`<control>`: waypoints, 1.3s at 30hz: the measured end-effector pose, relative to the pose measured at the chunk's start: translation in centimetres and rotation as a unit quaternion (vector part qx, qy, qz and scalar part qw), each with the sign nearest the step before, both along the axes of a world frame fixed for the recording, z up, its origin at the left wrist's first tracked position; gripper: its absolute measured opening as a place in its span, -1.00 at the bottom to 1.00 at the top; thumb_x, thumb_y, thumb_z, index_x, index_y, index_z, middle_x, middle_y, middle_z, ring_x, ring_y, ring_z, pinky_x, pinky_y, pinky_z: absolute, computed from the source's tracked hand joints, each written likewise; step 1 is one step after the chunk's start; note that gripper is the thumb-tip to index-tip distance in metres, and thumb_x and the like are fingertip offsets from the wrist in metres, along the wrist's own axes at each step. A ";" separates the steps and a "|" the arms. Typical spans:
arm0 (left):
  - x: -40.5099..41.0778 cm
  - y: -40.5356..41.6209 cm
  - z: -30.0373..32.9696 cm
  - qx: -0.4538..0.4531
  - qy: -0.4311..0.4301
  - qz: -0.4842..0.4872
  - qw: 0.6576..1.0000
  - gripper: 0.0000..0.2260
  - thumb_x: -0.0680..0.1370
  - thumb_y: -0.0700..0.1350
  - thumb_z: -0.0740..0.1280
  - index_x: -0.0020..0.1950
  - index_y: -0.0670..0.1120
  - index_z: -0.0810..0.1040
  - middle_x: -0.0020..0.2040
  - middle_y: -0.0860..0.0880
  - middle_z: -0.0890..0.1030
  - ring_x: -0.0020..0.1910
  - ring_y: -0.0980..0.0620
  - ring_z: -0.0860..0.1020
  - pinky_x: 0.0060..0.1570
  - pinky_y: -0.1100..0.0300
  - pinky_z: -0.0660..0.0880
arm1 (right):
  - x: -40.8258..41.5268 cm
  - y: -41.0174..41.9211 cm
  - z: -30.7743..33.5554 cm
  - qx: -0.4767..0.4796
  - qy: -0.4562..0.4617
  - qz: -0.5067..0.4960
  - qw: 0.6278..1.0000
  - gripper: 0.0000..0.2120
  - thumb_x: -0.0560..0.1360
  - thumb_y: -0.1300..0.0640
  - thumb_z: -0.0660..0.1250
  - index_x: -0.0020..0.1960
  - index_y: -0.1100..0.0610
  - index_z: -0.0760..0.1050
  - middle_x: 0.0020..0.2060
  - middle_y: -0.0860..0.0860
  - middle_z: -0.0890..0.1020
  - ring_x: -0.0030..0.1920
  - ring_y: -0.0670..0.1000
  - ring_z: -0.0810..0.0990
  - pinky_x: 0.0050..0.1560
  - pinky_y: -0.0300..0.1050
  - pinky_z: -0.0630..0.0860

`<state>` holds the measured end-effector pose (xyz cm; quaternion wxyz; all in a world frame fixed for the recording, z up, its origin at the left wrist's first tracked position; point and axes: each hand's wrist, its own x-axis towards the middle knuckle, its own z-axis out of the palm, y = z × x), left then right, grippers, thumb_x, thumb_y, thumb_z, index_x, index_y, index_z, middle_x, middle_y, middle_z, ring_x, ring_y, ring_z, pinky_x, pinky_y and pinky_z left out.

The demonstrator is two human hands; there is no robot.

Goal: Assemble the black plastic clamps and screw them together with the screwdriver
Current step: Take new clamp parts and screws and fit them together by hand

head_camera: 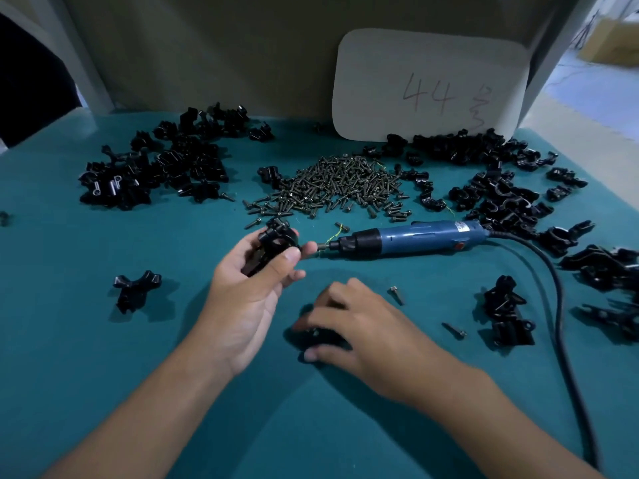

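Left hand (252, 285) gripped a joined clamp (276, 243), right hand (349, 323) closed on what looked like another clamp piece (316, 337), electric screwdriver (411, 238) lay idle on the mat, piles of parts remained

Table (86, 340): screw pile (332, 186) centre rear; clamp heaps left (155, 164) and right (498, 188) of it; screwdriver (408, 238) just before the screws; card (428, 86) upright behind.

Glossy black plastic clamps (276, 240) lie on matt teal cloth (103, 340) (screws (332, 184) look dull metal).
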<state>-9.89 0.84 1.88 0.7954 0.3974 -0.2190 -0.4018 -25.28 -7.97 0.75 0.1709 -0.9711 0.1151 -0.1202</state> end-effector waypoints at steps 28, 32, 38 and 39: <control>-1.0 0.4 -0.5 0.053 -0.044 -0.143 0.987 -0.56 0.33 -0.13 0.52 0.18 -0.19 0.60 0.05 -0.08 0.68 -0.01 0.04 0.60 -0.15 0.25 0.56 | -0.9 -1.0 2.2 0.331 -0.324 -0.118 0.879 -0.89 0.51 -0.01 0.47 0.01 -0.03 0.67 -0.16 -0.05 0.74 -0.15 0.03 0.71 -0.12 -0.10 0.64; -1.0 0.5 -0.6 0.055 -0.056 -0.148 0.986 -0.61 0.33 -0.12 0.52 0.14 -0.17 0.64 0.04 -0.09 0.66 -0.02 0.02 0.58 -0.17 0.25 0.56 | -0.9 -1.1 2.0 0.243 -0.291 -0.131 0.916 -0.95 0.51 0.01 0.46 -0.04 -0.06 0.67 -0.17 -0.15 0.71 -0.14 -0.06 0.69 -0.11 -0.13 0.62; -0.8 0.4 -0.9 0.086 -0.102 -0.154 0.979 -0.66 0.41 -0.15 0.53 0.16 -0.17 0.64 0.01 -0.09 0.65 -0.03 -0.03 0.53 -0.13 0.24 0.56 | -1.0 -1.4 2.0 0.115 -0.268 -0.145 0.945 -0.83 0.50 0.00 0.46 -0.17 0.08 0.60 -0.30 -0.15 0.61 -0.25 -0.15 0.55 -0.25 -0.42 0.39; -0.8 0.5 -0.9 0.087 -0.108 -0.158 0.978 -0.65 0.40 -0.12 0.57 0.14 -0.15 0.65 0.00 -0.08 0.64 -0.04 -0.02 0.54 -0.13 0.24 0.56 | -1.0 -1.4 2.0 0.112 -0.261 -0.142 0.948 -0.80 0.51 -0.01 0.44 -0.19 0.09 0.57 -0.32 -0.16 0.57 -0.27 -0.17 0.51 -0.27 -0.43 0.35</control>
